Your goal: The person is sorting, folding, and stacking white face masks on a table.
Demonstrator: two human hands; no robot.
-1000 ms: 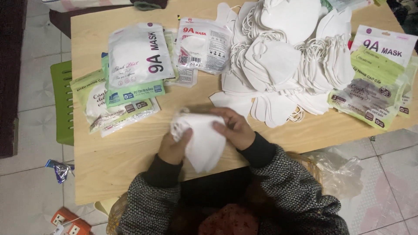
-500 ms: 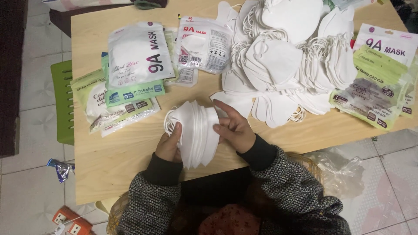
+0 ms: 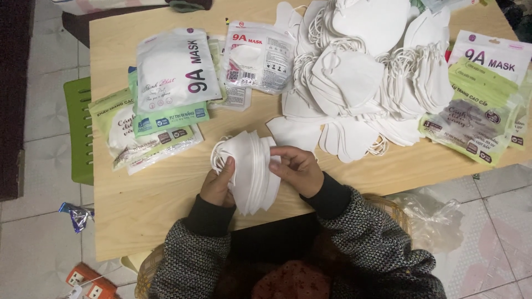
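Matt white cloth masks (image 3: 252, 169); smooth pale wooden table (image 3: 166, 194)

A flat white plastic mask pouch (image 3: 176, 72) lies left on the bench, overlapping green-and-white flat pouches (image 3: 145, 133). A clear pouch with a white label (image 3: 257, 55) sits beside it. More white and green pouches (image 3: 479, 105) are stacked at the right edge.

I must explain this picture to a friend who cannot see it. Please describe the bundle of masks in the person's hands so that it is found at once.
Start at the wooden table and go to its near edge, in front of the person. There the left hand and right hand hold a stack of white masks between them. Unlike the loose heap of masks farther back, this bundle stands on edge, neatly aligned.
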